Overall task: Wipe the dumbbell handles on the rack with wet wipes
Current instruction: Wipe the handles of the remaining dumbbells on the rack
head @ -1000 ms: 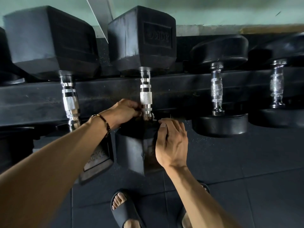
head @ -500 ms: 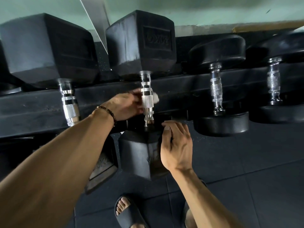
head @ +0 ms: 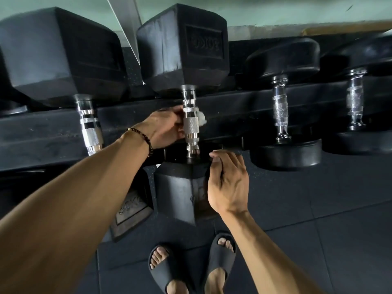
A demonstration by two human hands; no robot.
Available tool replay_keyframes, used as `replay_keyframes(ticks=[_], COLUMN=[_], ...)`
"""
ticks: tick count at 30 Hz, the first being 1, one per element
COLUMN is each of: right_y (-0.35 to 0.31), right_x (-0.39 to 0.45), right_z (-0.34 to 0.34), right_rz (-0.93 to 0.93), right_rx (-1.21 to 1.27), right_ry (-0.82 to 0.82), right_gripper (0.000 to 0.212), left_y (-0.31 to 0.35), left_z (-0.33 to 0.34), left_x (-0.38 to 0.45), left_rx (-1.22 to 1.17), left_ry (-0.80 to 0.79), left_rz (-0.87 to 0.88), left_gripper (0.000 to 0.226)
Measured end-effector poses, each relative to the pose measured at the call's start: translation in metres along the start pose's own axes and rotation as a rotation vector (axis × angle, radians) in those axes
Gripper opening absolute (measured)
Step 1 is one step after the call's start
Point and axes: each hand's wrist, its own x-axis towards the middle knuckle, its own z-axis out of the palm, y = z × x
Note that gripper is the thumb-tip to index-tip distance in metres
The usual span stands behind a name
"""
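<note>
A black hex dumbbell lies across the black rack [head: 42, 132], its chrome knurled handle [head: 191, 126] in the middle of the view. My left hand [head: 165, 129], with a bead bracelet at the wrist, wraps around the back of this handle and holds a white wet wipe [head: 201, 118], which pokes out on the handle's right side. My right hand [head: 228, 183] rests flat on the dumbbell's near head [head: 180, 194], fingers together, holding nothing.
Another hex dumbbell handle [head: 91, 128] is to the left. Two round-headed dumbbells with chrome handles [head: 280, 109] [head: 355, 100] sit to the right. Dark rubber floor tiles [head: 318, 209] lie below, with my feet in black slides [head: 163, 266].
My left hand with the wipe slid up the handle from its lower end to the knurled middle. The right hand stayed on the near head.
</note>
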Motion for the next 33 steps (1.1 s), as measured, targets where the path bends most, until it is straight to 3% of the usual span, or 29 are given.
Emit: replay_keyframes(ticks=[2, 4, 9, 13, 16, 19, 24, 26, 30, 33], right_y=[0.0, 0.0, -0.003, -0.016, -0.043, -0.072, -0.097, -0.107, -0.126, -0.138], right_x=[0.0, 0.0, 0.0, 0.003, 0.003, 0.003, -0.004, -0.01, -0.018, -0.014], right_z=[-0.001, -0.001, -0.002, -0.011, -0.014, -0.005, 0.011, 0.019, 0.043, 0.067], right_rz=[-0.008, -0.012, -0.015, -0.033, -0.261, -0.399, -0.371, -0.327, -0.267, -0.235], right_rx=[0.005, 0.004, -0.008, -0.019, -0.048, 0.089, 0.204, 0.242, 0.307, 0.287], right_ry=[0.007, 0.005, -0.015, -0.048, -0.129, -0.22, -0.258, -0.293, -0.266, -0.203], right_gripper=[0.037, 0.036, 0.036, 0.036, 0.036, 0.038, 0.021, 0.018, 0.012, 0.016], left_y=[-0.015, -0.026, -0.025, -0.018, -0.018, -0.02, -0.022, -0.023, -0.039, -0.061], left_z=[-0.004, -0.003, 0.001, 0.013, 0.016, 0.014, -0.01, -0.024, -0.065, -0.102], left_x=[-0.014, -0.03, -0.063, -0.11, -0.138, -0.159, -0.193, -0.204, -0.211, -0.204], left_rx=[0.202, 0.257, 0.331, 0.227, 0.14, 0.075, 0.085, 0.167, 0.712, 0.925], left_ry=[0.016, 0.074, 0.456, 0.428, 0.449, 0.426, 0.374, 0.394, 0.706, 0.831], left_rz=[-0.073, -0.065, 0.136, 0.221, 0.253, 0.259, 0.243, 0.287, 0.594, 0.526], left_gripper=[0.035, 0.034, 0.022, 0.019, 0.013, 0.007, 0.015, 0.014, 0.008, 0.025])
